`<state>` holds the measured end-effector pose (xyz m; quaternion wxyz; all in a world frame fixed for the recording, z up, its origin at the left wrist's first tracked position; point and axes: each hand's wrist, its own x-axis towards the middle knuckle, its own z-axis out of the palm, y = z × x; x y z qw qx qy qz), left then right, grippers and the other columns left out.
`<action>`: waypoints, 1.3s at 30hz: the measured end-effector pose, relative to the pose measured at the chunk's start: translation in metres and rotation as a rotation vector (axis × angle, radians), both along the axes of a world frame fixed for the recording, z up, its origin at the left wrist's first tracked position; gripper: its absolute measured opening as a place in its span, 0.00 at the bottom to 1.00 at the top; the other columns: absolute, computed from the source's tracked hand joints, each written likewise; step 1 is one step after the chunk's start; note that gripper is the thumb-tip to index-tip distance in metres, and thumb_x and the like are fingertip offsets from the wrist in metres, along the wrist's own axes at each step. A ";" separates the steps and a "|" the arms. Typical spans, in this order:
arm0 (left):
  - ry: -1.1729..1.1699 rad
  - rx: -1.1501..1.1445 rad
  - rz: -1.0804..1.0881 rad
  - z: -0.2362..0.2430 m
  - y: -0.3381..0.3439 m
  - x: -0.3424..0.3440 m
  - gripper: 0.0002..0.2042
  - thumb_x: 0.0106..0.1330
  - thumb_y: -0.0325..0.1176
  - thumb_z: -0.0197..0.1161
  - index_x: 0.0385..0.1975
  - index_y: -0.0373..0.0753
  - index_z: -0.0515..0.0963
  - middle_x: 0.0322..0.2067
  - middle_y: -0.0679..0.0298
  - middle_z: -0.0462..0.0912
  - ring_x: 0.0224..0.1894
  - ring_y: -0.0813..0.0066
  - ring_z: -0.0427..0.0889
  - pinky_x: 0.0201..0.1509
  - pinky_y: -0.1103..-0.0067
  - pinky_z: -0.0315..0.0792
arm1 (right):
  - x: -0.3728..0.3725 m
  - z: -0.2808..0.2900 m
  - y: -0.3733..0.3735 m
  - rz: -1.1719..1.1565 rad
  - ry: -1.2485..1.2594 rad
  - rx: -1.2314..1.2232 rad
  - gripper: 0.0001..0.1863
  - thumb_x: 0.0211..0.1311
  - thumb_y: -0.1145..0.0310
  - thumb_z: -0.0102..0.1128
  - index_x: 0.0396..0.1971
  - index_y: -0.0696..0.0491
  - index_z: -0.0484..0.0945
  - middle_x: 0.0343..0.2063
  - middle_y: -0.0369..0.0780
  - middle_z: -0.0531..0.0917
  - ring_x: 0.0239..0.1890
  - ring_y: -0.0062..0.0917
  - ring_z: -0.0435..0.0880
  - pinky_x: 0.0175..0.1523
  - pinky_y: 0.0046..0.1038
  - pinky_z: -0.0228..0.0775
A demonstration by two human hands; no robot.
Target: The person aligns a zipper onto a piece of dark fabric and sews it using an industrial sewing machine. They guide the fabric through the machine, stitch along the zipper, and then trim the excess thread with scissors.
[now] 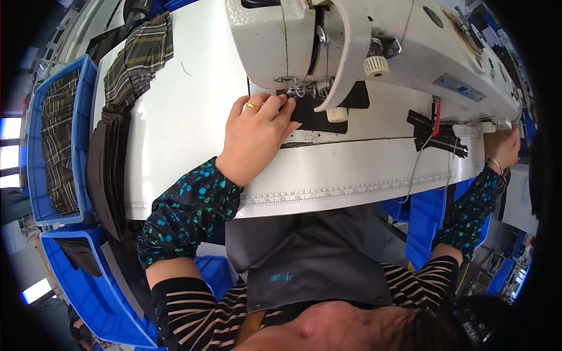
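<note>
A white sewing machine (281,44) stands over the table. My left hand (257,131), with a ring on one finger, has its bent fingers pressed together at the edge of a black fabric piece (319,120). That piece lies flat under the needle area, and the fingertips partly hide its edge beside the presser foot. Far to the right, my right hand (506,149) is raised at the end of the machine. Its fingers are partly hidden there, and I cannot make out what they touch.
Red-handled thread snips (436,117) lie by black strips (439,134) on the right. Plaid fabric (140,55) and stacked dark pieces (108,169) sit at the table's left. Blue bins (88,146) flank them. A printed ruler (328,190) runs along the near edge.
</note>
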<state>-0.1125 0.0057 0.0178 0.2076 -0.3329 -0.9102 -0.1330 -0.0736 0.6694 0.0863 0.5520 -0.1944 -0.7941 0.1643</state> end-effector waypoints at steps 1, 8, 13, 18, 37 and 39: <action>-0.001 -0.002 0.009 -0.001 -0.002 0.001 0.18 0.66 0.43 0.70 0.52 0.41 0.86 0.49 0.69 0.84 0.54 0.69 0.80 0.62 0.65 0.72 | 0.001 0.012 -0.055 -0.104 0.022 0.190 0.23 0.83 0.60 0.48 0.54 0.65 0.83 0.49 0.46 0.89 0.51 0.34 0.88 0.57 0.32 0.81; 0.009 -0.009 0.008 -0.002 -0.005 0.002 0.17 0.67 0.43 0.70 0.52 0.43 0.86 0.52 0.68 0.85 0.57 0.66 0.80 0.64 0.62 0.71 | -0.008 -0.021 -0.336 0.945 -0.650 0.664 0.26 0.65 0.61 0.67 0.63 0.49 0.78 0.60 0.38 0.84 0.64 0.42 0.80 0.70 0.48 0.69; 0.028 0.012 0.012 0.010 -0.007 0.005 0.17 0.66 0.40 0.71 0.53 0.43 0.86 0.49 0.69 0.86 0.53 0.66 0.81 0.61 0.65 0.72 | -0.005 -0.051 -0.395 0.942 -0.748 0.712 0.38 0.60 0.53 0.69 0.66 0.62 0.74 0.58 0.56 0.82 0.64 0.48 0.79 0.74 0.48 0.64; 0.003 0.039 -0.025 0.008 -0.006 0.007 0.18 0.65 0.41 0.72 0.53 0.42 0.87 0.48 0.67 0.86 0.50 0.65 0.82 0.60 0.67 0.73 | 0.045 -0.032 -0.439 1.186 -0.752 0.739 0.39 0.58 0.52 0.69 0.59 0.69 0.76 0.46 0.66 0.83 0.57 0.54 0.81 0.71 0.48 0.67; -0.066 -0.089 0.010 0.011 -0.013 0.009 0.25 0.61 0.49 0.73 0.54 0.39 0.86 0.56 0.66 0.87 0.59 0.65 0.82 0.67 0.67 0.72 | -0.023 -0.044 -0.443 1.049 -0.699 0.711 0.25 0.54 0.49 0.75 0.42 0.55 0.87 0.47 0.48 0.86 0.55 0.41 0.83 0.71 0.46 0.65; -0.088 -0.077 -0.001 0.009 -0.012 0.009 0.27 0.61 0.49 0.73 0.56 0.39 0.85 0.57 0.66 0.86 0.60 0.65 0.82 0.67 0.68 0.72 | -0.024 -0.045 -0.443 1.042 -0.704 0.698 0.24 0.54 0.49 0.75 0.41 0.55 0.88 0.46 0.47 0.86 0.54 0.40 0.83 0.71 0.47 0.65</action>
